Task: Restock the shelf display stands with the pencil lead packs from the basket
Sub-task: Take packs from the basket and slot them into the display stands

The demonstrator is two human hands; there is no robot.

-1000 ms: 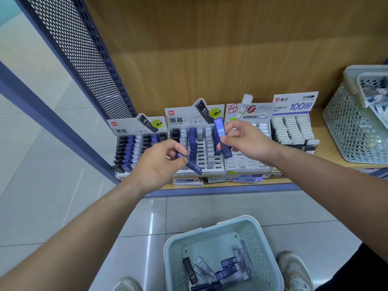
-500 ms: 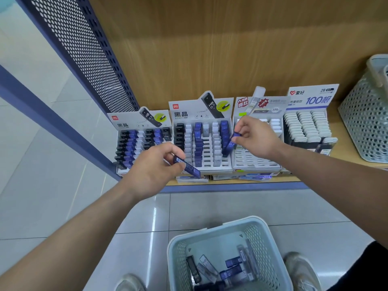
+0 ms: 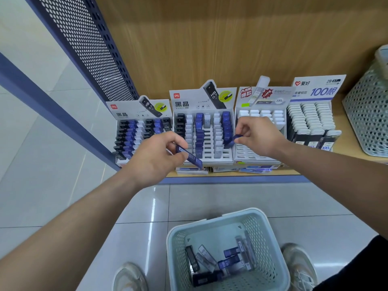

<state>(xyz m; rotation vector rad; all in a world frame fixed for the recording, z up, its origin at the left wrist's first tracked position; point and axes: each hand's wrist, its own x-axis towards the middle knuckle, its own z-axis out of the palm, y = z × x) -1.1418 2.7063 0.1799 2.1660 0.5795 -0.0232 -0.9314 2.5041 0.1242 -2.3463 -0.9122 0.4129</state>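
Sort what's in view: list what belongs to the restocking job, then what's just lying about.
In the job:
- left hand gripping a blue pack
- right hand pinching a second blue pack at the middle stand
- floor basket holding loose packs

Lying about:
- shelf basket
- flat packs at the shelf's front edge
- perforated panel
- shoe

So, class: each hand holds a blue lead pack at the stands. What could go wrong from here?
1. The right hand angles its blue pack into a crowded blue column of the second stand; it may jam or tip neighbours.
2. The left hand pinches the other pack by one end; it could slip.
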